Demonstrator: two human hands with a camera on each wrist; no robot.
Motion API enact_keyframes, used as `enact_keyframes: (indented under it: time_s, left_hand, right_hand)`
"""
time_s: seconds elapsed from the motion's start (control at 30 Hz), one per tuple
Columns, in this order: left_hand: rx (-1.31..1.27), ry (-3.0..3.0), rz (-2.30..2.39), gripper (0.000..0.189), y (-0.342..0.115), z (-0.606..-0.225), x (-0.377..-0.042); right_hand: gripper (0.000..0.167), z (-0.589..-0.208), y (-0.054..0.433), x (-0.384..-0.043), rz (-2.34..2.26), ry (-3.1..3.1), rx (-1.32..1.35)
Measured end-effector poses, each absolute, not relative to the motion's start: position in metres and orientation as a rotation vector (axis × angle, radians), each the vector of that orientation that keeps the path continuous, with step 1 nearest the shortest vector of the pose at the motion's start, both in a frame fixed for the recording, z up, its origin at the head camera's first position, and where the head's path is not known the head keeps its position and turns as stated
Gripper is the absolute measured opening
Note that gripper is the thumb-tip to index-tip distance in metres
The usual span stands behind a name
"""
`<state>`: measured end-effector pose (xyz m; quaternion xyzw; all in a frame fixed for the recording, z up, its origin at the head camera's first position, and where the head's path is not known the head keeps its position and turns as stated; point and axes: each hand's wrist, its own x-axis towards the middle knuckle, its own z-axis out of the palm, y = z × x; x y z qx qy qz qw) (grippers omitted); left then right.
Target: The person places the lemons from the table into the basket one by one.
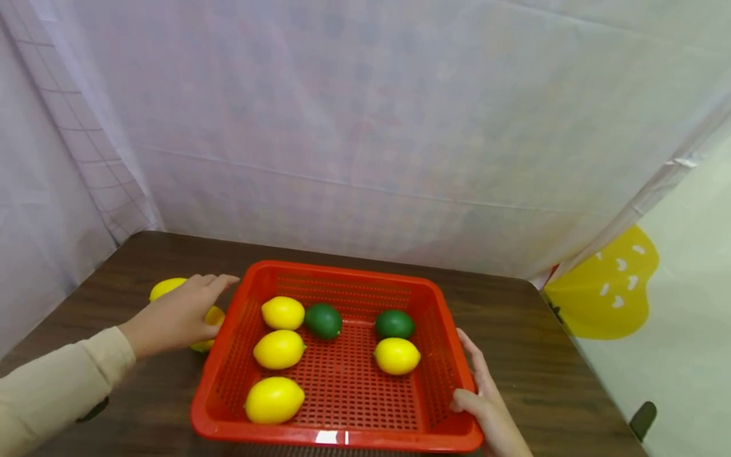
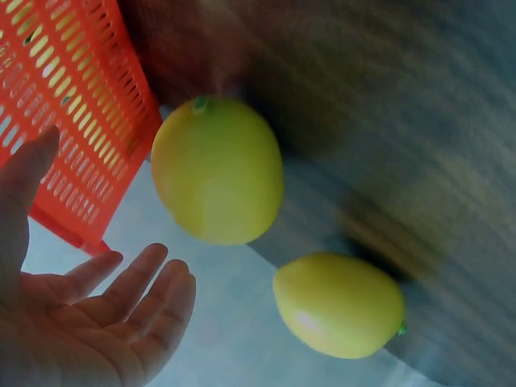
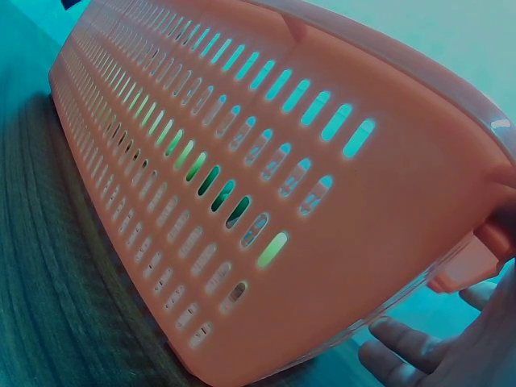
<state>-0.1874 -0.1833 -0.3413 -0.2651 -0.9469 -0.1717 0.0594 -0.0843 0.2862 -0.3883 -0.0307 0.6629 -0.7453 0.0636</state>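
A red plastic basket [image 1: 342, 438] with slotted walls stands on the table, holding several yellow lemons [image 1: 280, 349] and two green limes [image 1: 323, 321]. My right hand [image 1: 485, 406] grips its right rim, thumb over the edge and fingers along the outer wall. Just outside the left wall is my left hand [image 1: 183, 311], its fingers loosely extended and its palm bare in the left wrist view. Two more lemons lie on the table by that hand: one [image 2: 218, 169] close to the basket wall, partly hidden behind the hand in the head view, the other [image 2: 339, 305] farther out.
The dark wood-grain table [image 1: 531, 355] extends on both sides of the basket. Pale hanging sheets [image 1: 365, 139] enclose its back and sides. A yellow shape with white marks [image 1: 605, 285] is beyond the right edge, and a dark rounded object [image 1: 643, 420] sits at that edge nearer the front.
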Motion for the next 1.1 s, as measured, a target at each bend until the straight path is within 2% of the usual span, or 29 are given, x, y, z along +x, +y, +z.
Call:
enact_keyframes:
  time_s: [0.23,0.57,0.87,1.1]
  left_hand:
    - [-0.757,-2.879,-0.451,0.071,-0.187,-0.353,-0.186]
    - [-0.753,-2.888,-0.521,0.087,-0.192,-0.37,-0.186]
    - [-0.748,-2.809,-0.511,0.058,-0.196,-0.378,-0.184]
    - [-0.684,-2.824,-0.6,0.046,-0.2,-0.382,-0.183]
  right_hand:
    - [0.106,-0.385,0.286,-0.083,-2.251,1.999,-0.125]
    - [0.104,-0.388,0.288,-0.085,-2.253,1.99,-0.133]
    - [0.104,-0.388,0.288,-0.085,-2.245,1.978,-0.095]
    - [0.104,-0.389,0.289,-0.085,-2.231,2.013,-0.113]
